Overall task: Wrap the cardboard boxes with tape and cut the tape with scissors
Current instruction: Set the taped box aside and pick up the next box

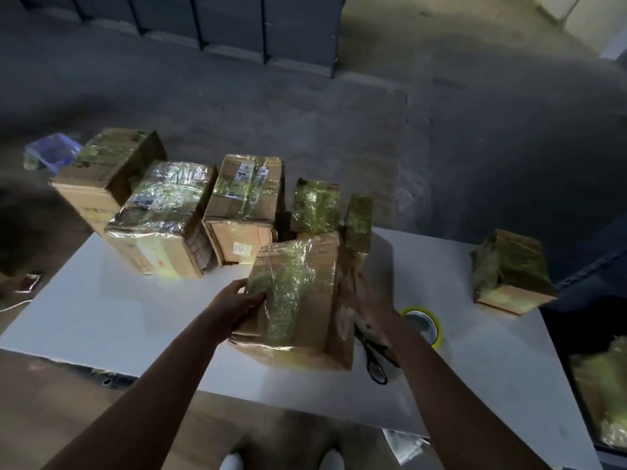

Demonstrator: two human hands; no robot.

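While the centre box (298,300) was held over the near part of the white table (101,317), its long axis was seen running away from the person, with the far end tipped slightly right and the broad taped face turned up. A tape band was laid along that axis. The box's left edge was gripped by the left hand (239,301), fingers curled round it and thumb on the top face. The right hand (371,300) was placed against the box's right side, but it was motion-blurred and how far it was closed could not be told. The scissors (373,359) were laid flat just right of the box, handles toward the person, blades pointed away under the right wrist. The tape roll (424,325) was laid flat, hole up, beside the right forearm. A row of taped boxes (163,215) was lined along the far edge, and a lone box (509,269) was set well apart at the right.
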